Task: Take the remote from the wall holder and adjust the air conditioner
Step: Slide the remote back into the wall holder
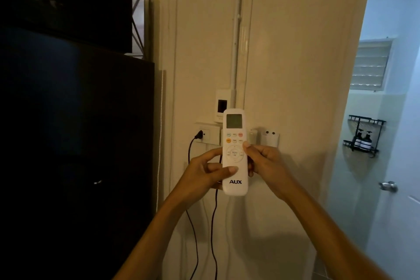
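i see the white remote [235, 154] upright between both hands: left hand [203, 174] fingers curled around its lower edge, thumb across its face; right hand [268, 163] pinching its right side, thumb on the buttons.

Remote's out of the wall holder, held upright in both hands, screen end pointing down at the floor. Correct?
Not quite. In the head view the remote is held upright by the left hand and right hand, clear of the wall holder, but its screen end points up; the AUX logo end is at the bottom.
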A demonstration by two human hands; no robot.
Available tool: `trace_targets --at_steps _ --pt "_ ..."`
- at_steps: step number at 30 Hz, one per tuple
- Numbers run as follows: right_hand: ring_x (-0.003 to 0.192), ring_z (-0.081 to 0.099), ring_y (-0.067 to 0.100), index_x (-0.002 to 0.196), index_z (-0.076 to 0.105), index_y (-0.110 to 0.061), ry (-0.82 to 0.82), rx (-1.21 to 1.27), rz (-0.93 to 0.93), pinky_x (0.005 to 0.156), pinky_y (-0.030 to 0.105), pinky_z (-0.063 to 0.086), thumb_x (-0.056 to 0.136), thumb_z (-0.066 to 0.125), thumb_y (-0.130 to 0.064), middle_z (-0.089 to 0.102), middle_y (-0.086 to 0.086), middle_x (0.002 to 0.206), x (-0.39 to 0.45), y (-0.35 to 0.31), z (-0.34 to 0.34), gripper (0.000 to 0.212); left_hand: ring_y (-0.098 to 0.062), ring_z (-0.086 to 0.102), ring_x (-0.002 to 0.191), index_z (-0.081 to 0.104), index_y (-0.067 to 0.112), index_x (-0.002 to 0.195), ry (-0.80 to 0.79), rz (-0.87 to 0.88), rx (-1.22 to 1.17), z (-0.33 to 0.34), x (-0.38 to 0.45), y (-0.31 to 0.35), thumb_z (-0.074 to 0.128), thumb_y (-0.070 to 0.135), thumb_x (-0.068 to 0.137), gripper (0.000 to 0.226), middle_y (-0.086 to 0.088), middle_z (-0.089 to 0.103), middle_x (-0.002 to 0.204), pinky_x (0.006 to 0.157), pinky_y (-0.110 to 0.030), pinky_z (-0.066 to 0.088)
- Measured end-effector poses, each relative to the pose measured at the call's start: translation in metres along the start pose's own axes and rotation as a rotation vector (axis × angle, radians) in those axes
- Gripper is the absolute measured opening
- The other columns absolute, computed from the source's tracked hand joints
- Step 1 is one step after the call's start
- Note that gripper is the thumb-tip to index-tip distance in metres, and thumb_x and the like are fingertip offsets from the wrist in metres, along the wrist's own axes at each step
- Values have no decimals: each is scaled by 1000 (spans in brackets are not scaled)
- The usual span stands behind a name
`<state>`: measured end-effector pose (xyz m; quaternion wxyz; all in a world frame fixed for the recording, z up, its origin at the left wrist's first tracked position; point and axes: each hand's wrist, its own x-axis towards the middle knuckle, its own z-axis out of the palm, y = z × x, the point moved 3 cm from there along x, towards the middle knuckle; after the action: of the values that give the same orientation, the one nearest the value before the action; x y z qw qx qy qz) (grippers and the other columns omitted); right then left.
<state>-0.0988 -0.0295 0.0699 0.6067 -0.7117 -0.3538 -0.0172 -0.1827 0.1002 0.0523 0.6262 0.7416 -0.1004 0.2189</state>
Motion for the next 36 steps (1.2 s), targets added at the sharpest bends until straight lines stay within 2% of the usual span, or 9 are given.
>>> trace_targets --at_steps 2,6,10,14,23,27,30,33,36 --pt "80 69 28 98 67 -27 0 6 10 68 35 57 89 49 -32 72 1 88 12 12 -13 21 -8 71 81 52 41 105 -11 -9 -19 5 16 -13 65 11 80 41 16 75 77 56 -16 55" --pt "61 58 20 88 69 -13 42 -31 8 53 22 50 90 49 -29 66 12 76 47 26 -41 26 -3 71 78 51 45 100 -86 -27 -33 13 49 -37 63 8 80 43 20 74 74 55 -15 54" --pt "58 55 17 88 68 1 96 -95 28 50 23 45 90 49 -35 64 16 75 88 31 -63 40 -5 70 85 50 46 104 -161 -46 -40 14 87 -59 63 8 80 47 18 75 79 60 -18 56" --pt "58 55 15 80 70 -5 119 -106 45 49 23 44 88 52 -38 65 6 69 121 29 -80 38 -12 69 93 49 37 118 -217 -32 -65 15 121 -73 65 9 79 51 13 75 88 68 -25 59" --pt "50 58 5 76 72 -12 123 -251 38 45 15 46 83 62 -27 68 5 70 156 31 -109 19 1 68 87 61 38 98 -283 -22 -51 32 169 -100 63 8 81 35 12 68 97 64 -16 56" --pt "58 58 10 77 72 -14 185 -296 35 46 13 46 82 63 -28 69 5 72 166 32 -124 18 0 68 87 61 35 101 -292 4 -82 41 186 -100 63 9 81 33 17 69 98 65 -15 56" --pt "60 57 11 75 71 -18 227 -334 16 48 14 49 82 63 -29 68 4 72 173 26 -135 16 -1 69 86 63 23 107 -269 16 -122 50 196 -96 62 10 82 29 14 72 96 64 -14 55" --pt "56 56 11 81 73 -10 259 -357 -4 46 12 49 82 64 -28 67 4 69 179 16 -145 21 -3 70 80 65 15 103 -170 28 -188 59 201 -94 62 11 82 21 13 74 78 62 -14 55" --pt "54 58 10 79 72 -10 278 -385 -25 47 12 50 82 64 -27 67 4 68 181 7 -154 19 -4 67 81 64 24 100 -20 39 -191 69 197 -102 60 21 84 17 12 70 82 67 -17 57"
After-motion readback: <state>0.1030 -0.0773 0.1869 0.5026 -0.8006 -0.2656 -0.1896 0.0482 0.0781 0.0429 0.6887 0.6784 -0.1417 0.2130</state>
